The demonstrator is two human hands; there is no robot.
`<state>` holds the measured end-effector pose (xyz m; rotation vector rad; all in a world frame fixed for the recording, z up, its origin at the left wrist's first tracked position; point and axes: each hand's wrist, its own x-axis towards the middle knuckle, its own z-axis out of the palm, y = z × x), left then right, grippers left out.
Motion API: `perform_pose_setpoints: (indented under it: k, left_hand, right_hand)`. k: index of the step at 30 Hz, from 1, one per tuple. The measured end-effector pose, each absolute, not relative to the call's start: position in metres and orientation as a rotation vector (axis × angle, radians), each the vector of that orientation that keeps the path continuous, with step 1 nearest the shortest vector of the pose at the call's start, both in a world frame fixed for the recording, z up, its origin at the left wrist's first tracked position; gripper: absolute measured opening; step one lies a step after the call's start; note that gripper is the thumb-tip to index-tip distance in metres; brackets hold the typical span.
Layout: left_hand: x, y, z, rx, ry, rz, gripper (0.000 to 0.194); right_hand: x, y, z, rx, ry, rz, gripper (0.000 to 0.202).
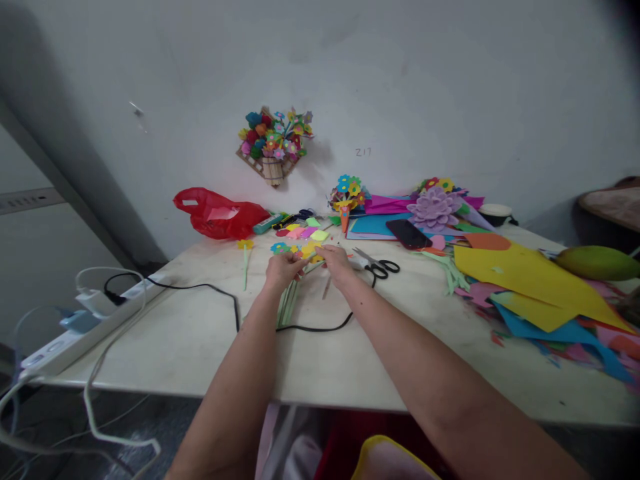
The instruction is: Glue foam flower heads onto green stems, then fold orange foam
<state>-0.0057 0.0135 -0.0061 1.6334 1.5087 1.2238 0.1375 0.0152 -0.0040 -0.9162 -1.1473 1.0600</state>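
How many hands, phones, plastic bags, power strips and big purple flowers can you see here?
Hands: 2, left hand and right hand
Phone: 1
Red bag: 1
Power strip: 1
Big purple flower: 1
Total: 6

Obstacle beside right hand (334, 260): scissors (374, 263)

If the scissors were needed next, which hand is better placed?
Probably the right hand: the scissors lie close by on its outer side, while the left hand is farther off.
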Motion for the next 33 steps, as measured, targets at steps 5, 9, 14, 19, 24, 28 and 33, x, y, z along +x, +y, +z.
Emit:
perform_pose_setpoints:
  k: [5, 9, 14, 19, 24, 28, 33]
  left_hand:
    - [-0.005, 0.012, -0.005, 1.628, 1.46, 1.192, 0.025]
    - [-0.003, 0.01, -0.003, 1.642, 1.424, 1.168, 0.025]
    - [0.001, 0.004, 0.001, 1.641, 1.322, 1.181, 0.029]
    - [0.001, -0.002, 0.005, 1.548, 1.257, 1.34, 0.03]
    - [-0.001, -0.004, 0.009, 1.454, 1.14, 1.4, 0.026]
    - [-0.002, -0.006, 0.011, 1.394, 1.069, 1.377, 0.027]
    - [-0.002, -0.008, 0.012, 1.374, 1.021, 1.318, 0.029]
  right_hand:
    - [0.139, 0.016, -0.004, -0.908, -1.2, 1.033, 0.02]
    - [0.141, 0.02, -0.007, -0.927, -1.243, 1.01, 0.021]
    - [0.143, 0.022, -0.005, -0.937, -1.234, 1.061, 0.025]
    - [0.144, 0.021, -0.001, -0.924, -1.073, 1.054, 0.025]
    - [0.143, 0.023, -0.005, -1.01, -0.947, 1.028, 0.019]
    - [0.141, 0.018, -0.004, -1.031, -1.05, 1.143, 0.025]
    - [0.134, 0.01, 0.0, -0.966, -1.199, 1.274, 0.02]
